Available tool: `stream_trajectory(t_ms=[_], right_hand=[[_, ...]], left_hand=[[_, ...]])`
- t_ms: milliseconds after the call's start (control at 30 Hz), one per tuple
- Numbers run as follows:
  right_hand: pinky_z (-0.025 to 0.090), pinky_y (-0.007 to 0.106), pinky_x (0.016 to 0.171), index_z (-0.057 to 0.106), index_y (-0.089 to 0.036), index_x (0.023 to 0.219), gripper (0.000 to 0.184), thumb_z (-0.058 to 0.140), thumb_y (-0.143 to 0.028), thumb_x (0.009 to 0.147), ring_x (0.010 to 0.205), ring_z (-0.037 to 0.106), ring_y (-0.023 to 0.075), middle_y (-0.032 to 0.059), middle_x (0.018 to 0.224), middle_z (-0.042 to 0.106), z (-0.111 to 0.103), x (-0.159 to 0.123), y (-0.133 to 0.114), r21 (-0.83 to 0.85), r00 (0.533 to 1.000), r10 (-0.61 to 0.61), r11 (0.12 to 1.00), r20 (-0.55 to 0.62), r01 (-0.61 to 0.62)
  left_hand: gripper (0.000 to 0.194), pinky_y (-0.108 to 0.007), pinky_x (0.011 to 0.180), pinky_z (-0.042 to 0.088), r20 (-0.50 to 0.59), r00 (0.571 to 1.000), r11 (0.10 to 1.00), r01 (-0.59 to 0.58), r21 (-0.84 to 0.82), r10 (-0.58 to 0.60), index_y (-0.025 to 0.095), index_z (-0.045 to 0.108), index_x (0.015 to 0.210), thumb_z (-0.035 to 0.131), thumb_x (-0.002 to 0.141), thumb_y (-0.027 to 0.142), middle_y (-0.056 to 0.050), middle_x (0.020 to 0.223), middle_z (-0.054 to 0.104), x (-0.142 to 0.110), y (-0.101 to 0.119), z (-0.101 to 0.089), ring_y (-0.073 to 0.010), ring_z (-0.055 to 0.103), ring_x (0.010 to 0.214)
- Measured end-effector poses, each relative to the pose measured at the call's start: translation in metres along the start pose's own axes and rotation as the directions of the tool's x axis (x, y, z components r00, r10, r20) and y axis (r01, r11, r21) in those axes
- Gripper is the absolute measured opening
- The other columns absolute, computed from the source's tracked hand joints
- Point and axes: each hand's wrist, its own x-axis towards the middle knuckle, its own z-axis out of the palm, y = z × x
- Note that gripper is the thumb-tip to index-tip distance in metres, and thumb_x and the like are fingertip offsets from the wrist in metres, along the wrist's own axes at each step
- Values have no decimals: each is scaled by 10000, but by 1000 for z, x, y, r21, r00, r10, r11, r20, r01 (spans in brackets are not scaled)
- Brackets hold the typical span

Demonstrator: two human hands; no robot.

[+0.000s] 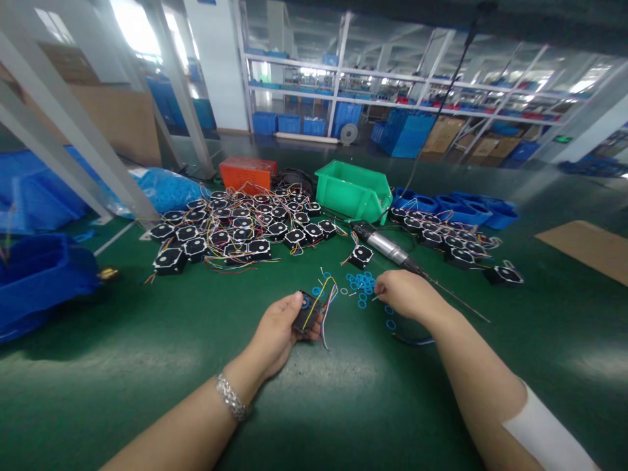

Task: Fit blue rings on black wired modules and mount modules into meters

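The left hand (pixel 275 330) is closed around a small black square unit (pixel 305 319), thumb on its top face, above the near part of the green tabletop (pixel 304 412). The unit looks rigid and probably light; its side edges seem the safest hold, while the thin, limp wires (pixel 326 320) at its right side would likely snag or strain if pulled. The right hand (pixel 392 293) has its fingers drawn together at the edge of a scatter of blue rings (pixel 362 281), which look light and flexible, best pinched by the rim. Whether those fingertips hold a ring cannot be told; the hand's back hides them. The unit's underside is covered by the left hand, and farther out, tangled leads partly obscure the clustered black units (pixel 240 222).
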Motion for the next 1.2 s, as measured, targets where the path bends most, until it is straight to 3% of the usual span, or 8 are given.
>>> stream_trajectory(t_ms=[367, 533, 633, 767, 833, 967, 1100, 1200], right_hand=[[285, 194, 551, 561, -114, 692, 121, 441, -103, 704, 643, 478, 105, 53, 722, 545, 19, 5, 1, -12, 988, -148, 989, 39, 149], [293, 186, 545, 530, -131, 771, 116, 419, -163, 764, 604, 468, 86, 25, 700, 554, 4, -4, -17, 202, 975, -34, 976, -220, 79], [347, 183, 590, 566, -146, 745, 100, 500, -221, 741, 628, 497, 79, 0, 712, 573, -7, -12, -35, 486, 945, 30, 862, -327, 141], [394, 171, 635, 613, -145, 740, 109, 544, -228, 720, 660, 522, 64, -5, 726, 574, -9, -26, -61, 741, 942, -34, 608, -334, 285], [398, 162, 664, 626, -151, 751, 112, 521, -188, 734, 696, 523, 55, -4, 747, 565, -4, -30, -71, 747, 923, -96, 558, -373, 360], [396, 159, 687, 625, -167, 798, 160, 490, -107, 737, 733, 516, 49, -7, 776, 557, 7, -32, -83, 702, 907, -149, 588, -394, 401], [395, 157, 598, 583, -136, 755, 70, 569, -138, 686, 614, 503, 47, -24, 669, 554, 12, -29, -82, 738, 936, -19, 611, -350, 288], [395, 154, 592, 584, -134, 666, 24, 594, -155, 673, 596, 509, 46, -30, 633, 560, 13, -28, -81, 738, 929, 7, 610, -370, 289]], left_hand=[[290, -218, 408, 405, -25, 1000, 1000, 10, 11, -9, 121, 511, 720, 521, 715, 411, -44, 569, 596, -1, 5, 0, -114, 525, 435], [382, -265, 435, 427, -65, 998, 996, 3, -94, -10, 110, 491, 857, 360, 777, 460, -63, 631, 584, 5, 7, -8, -146, 548, 468], [331, -280, 527, 447, -136, 978, 988, -154, 27, 156, 163, 461, 975, 487, 728, 381, -49, 786, 568, 6, 8, -12, -161, 566, 612], [530, -277, 714, 422, -154, 873, 833, -369, 413, 463, 224, 465, 1053, 679, 568, 224, -47, 956, 509, 1, 1, -14, -183, 519, 838], [572, -293, 798, 388, -98, 832, 734, -419, 534, 546, 226, 457, 1078, 688, 555, 205, -57, 990, 494, -2, -5, -14, -205, 492, 916], [570, -329, 816, 378, 3, 781, 546, -439, 714, 624, 202, 421, 1091, 666, 577, 204, -64, 992, 485, -5, -10, -13, -214, 488, 919], [442, -326, 764, 399, 84, 733, 334, -405, 851, 675, 172, 450, 993, 633, 592, 163, -53, 935, 484, -5, -5, -10, -192, 478, 874], [386, -311, 744, 402, 111, 709, 265, -398, 878, 696, 165, 466, 940, 626, 590, 140, -46, 898, 487, -5, -2, -7, -180, 472, 854]])
